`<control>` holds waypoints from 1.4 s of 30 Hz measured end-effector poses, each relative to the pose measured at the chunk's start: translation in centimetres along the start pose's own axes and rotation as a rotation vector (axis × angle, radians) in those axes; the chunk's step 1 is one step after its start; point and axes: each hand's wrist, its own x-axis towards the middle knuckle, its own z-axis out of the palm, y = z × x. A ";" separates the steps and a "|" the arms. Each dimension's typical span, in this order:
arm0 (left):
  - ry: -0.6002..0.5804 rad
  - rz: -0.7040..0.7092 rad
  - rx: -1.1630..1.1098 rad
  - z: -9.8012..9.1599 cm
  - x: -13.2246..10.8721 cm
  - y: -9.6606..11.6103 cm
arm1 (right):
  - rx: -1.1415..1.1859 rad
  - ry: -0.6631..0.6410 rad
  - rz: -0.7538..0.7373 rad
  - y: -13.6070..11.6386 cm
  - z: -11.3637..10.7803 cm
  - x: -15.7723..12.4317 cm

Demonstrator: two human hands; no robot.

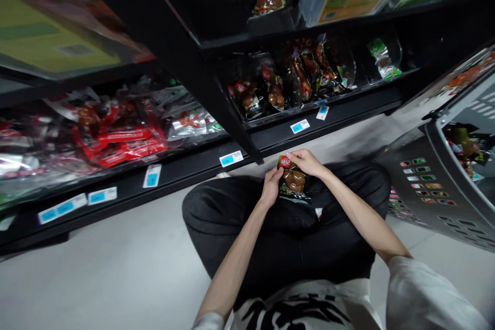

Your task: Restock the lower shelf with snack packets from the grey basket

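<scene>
Via the remote head feed I record the left hand (271, 184) pinching the left edge, the right hand (307, 161) the top corner, of a brown-food packet (294, 182) above crossed legs (220, 211), near the shelf edge (273, 140).

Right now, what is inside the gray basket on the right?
The gray basket holds shiny packets; coloured patches show through its side. Whatever lies deeper is covered.

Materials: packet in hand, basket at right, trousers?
Packet: glossy, probably plastic film; bright glints on its surface.
Basket: grey, satin, likely moulded plastic; regular slots through its wall.
Trousers: matte black cloth, soft folds; fibre can't be told.
</scene>
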 end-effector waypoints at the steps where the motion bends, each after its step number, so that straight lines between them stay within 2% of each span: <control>1: -0.002 0.002 0.001 0.0 0.0 0.0 | 0.007 -0.003 0.005 0.0 0.0 0.0; 27: 0.003 0.040 0.054 0.3 -0.2 0.3 | 0.056 -0.002 0.025 -0.2 0.0 0.0; 30: 0.050 0.011 0.015 0.5 -0.1 0.6 | 0.093 0.027 0.055 -0.3 0.0 0.0; 37: 0.273 -0.022 -0.118 0.1 0.5 0.9 | 0.312 0.065 0.178 -0.8 -0.4 0.0; 42: 0.317 0.004 -0.102 -0.1 0.7 0.9 | 0.372 0.063 0.242 -0.8 -0.6 -0.1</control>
